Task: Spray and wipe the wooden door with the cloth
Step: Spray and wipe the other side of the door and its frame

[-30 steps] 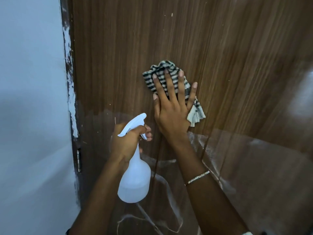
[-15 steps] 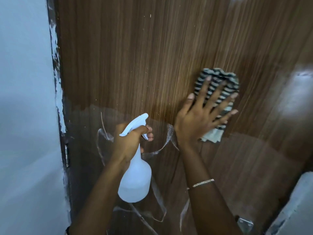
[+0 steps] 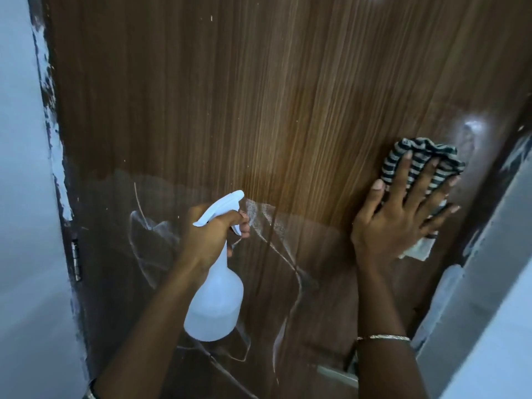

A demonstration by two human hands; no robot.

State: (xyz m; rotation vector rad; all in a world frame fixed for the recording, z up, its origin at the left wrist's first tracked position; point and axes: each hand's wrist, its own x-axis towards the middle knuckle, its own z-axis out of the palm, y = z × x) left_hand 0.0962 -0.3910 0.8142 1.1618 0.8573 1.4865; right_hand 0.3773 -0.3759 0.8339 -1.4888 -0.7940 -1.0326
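Note:
The brown wooden door (image 3: 259,96) fills the head view, with a torn clear film over its lower half. My right hand (image 3: 403,217) lies flat with fingers spread on a black-and-white striped cloth (image 3: 414,159), pressing it against the door near its right edge. My left hand (image 3: 210,234) grips the neck of a white spray bottle (image 3: 216,300), fingers curled at the trigger, nozzle toward the door. The bottle hangs just in front of the door's lower middle.
A pale wall (image 3: 23,197) borders the door on the left, with chipped paint along the frame and a metal hinge (image 3: 75,259). A pale frame (image 3: 489,269) runs down the right side. A metal fitting (image 3: 336,372) shows low on the door.
My right hand has slid the cloth rightward across the door, from the middle to near the right edge. The left hand with the bottle has stayed in place.

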